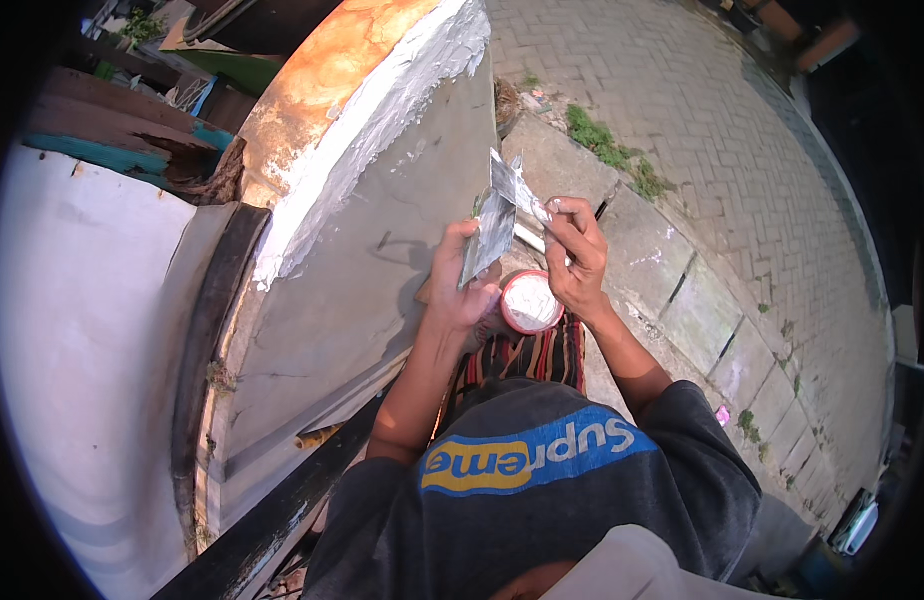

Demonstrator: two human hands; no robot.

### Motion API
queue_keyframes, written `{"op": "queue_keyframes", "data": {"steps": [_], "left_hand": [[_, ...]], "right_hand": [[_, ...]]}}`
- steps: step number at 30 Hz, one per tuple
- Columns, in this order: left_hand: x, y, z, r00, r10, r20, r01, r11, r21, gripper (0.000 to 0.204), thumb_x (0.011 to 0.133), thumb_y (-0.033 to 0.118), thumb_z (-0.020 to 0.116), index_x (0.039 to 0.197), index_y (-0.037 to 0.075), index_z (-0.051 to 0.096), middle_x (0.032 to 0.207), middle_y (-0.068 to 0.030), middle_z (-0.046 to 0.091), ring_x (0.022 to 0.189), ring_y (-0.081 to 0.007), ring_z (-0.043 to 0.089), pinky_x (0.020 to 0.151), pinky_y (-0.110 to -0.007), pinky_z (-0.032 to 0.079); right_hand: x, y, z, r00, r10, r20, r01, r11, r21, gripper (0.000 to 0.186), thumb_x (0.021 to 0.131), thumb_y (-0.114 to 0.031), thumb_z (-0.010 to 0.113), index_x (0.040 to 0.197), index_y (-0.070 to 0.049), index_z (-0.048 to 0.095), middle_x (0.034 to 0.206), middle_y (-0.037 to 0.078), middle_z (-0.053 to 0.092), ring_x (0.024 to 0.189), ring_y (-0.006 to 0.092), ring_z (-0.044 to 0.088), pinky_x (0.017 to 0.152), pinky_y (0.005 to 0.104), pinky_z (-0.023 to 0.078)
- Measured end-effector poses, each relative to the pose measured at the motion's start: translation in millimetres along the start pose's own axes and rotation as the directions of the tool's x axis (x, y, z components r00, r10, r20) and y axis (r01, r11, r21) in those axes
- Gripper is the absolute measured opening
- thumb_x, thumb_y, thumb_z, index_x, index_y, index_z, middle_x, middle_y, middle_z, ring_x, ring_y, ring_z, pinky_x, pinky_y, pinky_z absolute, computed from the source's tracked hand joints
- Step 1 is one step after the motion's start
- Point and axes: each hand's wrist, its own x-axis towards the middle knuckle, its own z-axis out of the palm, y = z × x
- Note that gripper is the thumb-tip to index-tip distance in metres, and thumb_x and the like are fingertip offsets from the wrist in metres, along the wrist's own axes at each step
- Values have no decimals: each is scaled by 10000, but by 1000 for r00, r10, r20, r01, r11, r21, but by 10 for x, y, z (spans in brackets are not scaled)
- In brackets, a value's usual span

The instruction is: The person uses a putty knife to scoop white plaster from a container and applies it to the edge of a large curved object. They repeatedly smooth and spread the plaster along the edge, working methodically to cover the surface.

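My left hand (pixel 460 275) grips a flat grey metal plate (pixel 493 238), smeared with white, and holds it upright. In my right hand (pixel 579 255) is a putty knife (pixel 523 190) with white paste on its blade. Its blade is close to the plate's upper edge; whether they touch I cannot tell. Below my hands stands a small tub with a red rim (pixel 531 331), holding white paste (pixel 530 300). To the left rises a grey wall (pixel 362 270), with a thick, rough band of white paste (pixel 367 150) along its curved top edge.
Orange-stained masonry (pixel 297 110) borders the white band. A dark pipe (pixel 207 370) runs down beside a white wall surface (pixel 92 300). Concrete slabs (pixel 702 310) line the right side, with weeds (pixel 602 140) and brick paving (pixel 702 120) beyond. A dark beam (pixel 282 515) slants at the lower left.
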Motion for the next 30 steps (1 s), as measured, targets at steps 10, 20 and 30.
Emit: {"op": "queue_keyframes", "data": {"steps": [10, 20, 30], "left_hand": [[114, 67, -310, 996, 70, 45, -76, 989, 130, 181, 886, 220, 493, 901, 56, 569, 668, -45, 619, 378, -90, 496, 317, -193, 397], [79, 27, -232, 990, 119, -81, -112, 989, 92, 189, 899, 210, 490, 887, 37, 565, 670, -47, 612, 353, -66, 439, 304, -179, 351], [53, -40, -85, 990, 65, 122, -93, 967, 239, 280, 887, 211, 459, 1079, 21, 531, 853, -68, 648, 567, -93, 613, 350, -180, 429]], "right_hand": [[-282, 38, -387, 995, 82, 48, -79, 995, -66, 289, 811, 87, 470, 1055, 36, 615, 1054, 150, 516, 838, 188, 557, 693, 261, 444], [-418, 184, -457, 984, -5, 179, 40, 980, -193, 327, 745, 71, 545, 1042, -10, 655, 956, 155, 592, 732, 197, 585, 622, 262, 456], [80, -91, -579, 714, 398, 576, -680, 201, 705, 259, 960, -148, 487, 1187, -25, 516, 806, 120, 585, 449, 84, 448, 404, 211, 352]]}}
